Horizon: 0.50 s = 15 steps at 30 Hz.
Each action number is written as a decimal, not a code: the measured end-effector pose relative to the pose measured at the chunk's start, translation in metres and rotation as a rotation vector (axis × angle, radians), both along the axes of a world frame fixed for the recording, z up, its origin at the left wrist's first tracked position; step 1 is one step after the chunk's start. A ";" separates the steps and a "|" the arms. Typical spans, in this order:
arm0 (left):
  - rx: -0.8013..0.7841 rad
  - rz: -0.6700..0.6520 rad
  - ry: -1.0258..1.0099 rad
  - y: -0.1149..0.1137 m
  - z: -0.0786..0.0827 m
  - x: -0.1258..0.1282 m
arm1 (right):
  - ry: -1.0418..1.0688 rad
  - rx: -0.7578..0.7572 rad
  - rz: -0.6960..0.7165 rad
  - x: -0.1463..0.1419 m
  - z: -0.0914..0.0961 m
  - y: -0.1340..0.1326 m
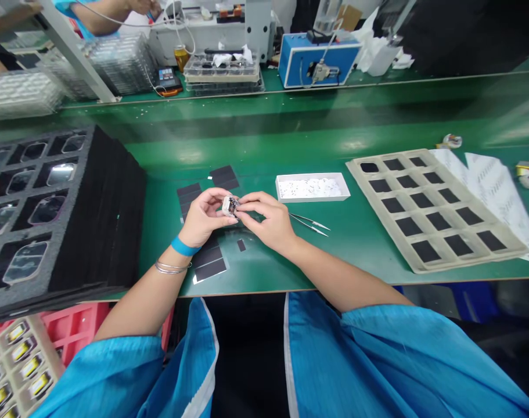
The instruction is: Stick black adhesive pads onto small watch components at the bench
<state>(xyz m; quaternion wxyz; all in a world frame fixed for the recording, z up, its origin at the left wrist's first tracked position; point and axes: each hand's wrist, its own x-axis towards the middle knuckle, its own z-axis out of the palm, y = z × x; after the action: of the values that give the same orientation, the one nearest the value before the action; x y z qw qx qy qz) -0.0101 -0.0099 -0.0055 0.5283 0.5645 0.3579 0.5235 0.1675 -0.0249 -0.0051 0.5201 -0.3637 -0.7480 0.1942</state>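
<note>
My left hand (203,217) and my right hand (266,219) meet above the green bench, both pinching a small white and metal component (230,205) between their fingertips. The left hand cups it from the left; the right hand's thumb and fingers press on its right side. Under the hands lie several dark rectangular adhesive strips (209,264). Metal tweezers (310,223) rest on the bench just right of my right hand. A shallow white box (312,187) of tiny parts sits behind the tweezers.
A beige tray (429,209) with dark square pads lies at the right, white paper sheets (495,186) beyond it. Stacked black foam trays (55,215) holding clear parts stand at the left. A blue machine (316,58) and another person's arm (103,14) are across the bench.
</note>
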 end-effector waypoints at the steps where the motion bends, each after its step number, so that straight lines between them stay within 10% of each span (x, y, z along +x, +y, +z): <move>1: 0.005 0.000 0.000 0.000 0.000 0.000 | 0.005 0.007 0.004 0.000 0.000 0.000; 15: -0.067 0.037 -0.121 -0.003 -0.004 0.009 | -0.168 0.214 -0.084 0.002 -0.003 0.008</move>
<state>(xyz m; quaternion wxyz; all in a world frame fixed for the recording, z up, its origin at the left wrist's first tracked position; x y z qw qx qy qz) -0.0014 -0.0124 -0.0100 0.5578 0.5072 0.3528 0.5542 0.1690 -0.0169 -0.0080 0.4992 -0.3519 -0.7896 0.0602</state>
